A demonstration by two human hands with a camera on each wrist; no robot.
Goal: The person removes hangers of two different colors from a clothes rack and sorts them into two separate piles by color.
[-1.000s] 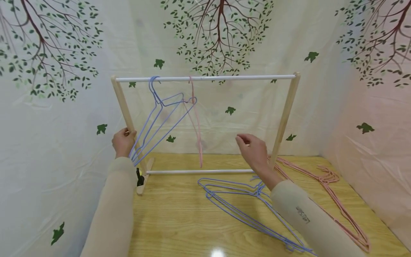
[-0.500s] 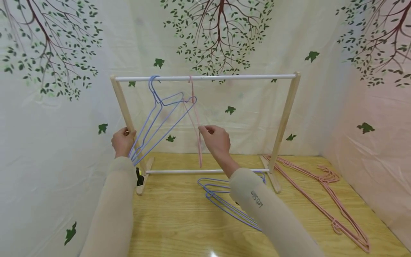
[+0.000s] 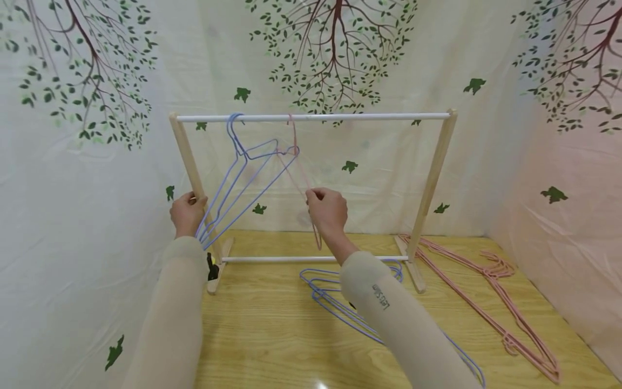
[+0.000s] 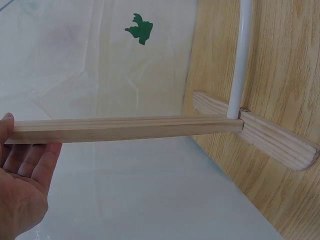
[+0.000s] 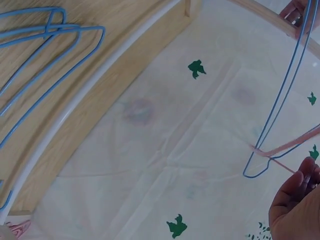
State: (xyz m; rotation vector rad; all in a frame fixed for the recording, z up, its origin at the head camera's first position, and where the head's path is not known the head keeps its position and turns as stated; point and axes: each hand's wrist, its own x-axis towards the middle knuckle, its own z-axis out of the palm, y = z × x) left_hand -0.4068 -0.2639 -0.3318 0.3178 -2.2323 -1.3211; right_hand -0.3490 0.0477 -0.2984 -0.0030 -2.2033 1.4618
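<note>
A pink hanger (image 3: 294,138) hangs from the white top rail (image 3: 369,117) of a small clothes rack. My right hand (image 3: 329,213) pinches its wire below the hook, and the hanger's lower end slants to the right. To its left, blue hangers (image 3: 244,155) hang on the same rail, angled towards the left side; one blue end overlaps the pink hanger. My left hand (image 3: 188,216) grips the wooden left post (image 3: 186,156); in the left wrist view its fingers (image 4: 47,165) are curled under that post. The right palm hides part of the pink wire.
Several blue hangers (image 3: 317,292) lie on the wooden table under my right forearm. More pink hangers (image 3: 491,270) lie in a pile to the right, beside the rack's right post (image 3: 432,173). A black clamp (image 3: 212,268) sits at the left foot.
My right hand has moved left from beside the right post and taken hold of the pink hanger, whose lower end has swung right. My left hand stays on the post.
</note>
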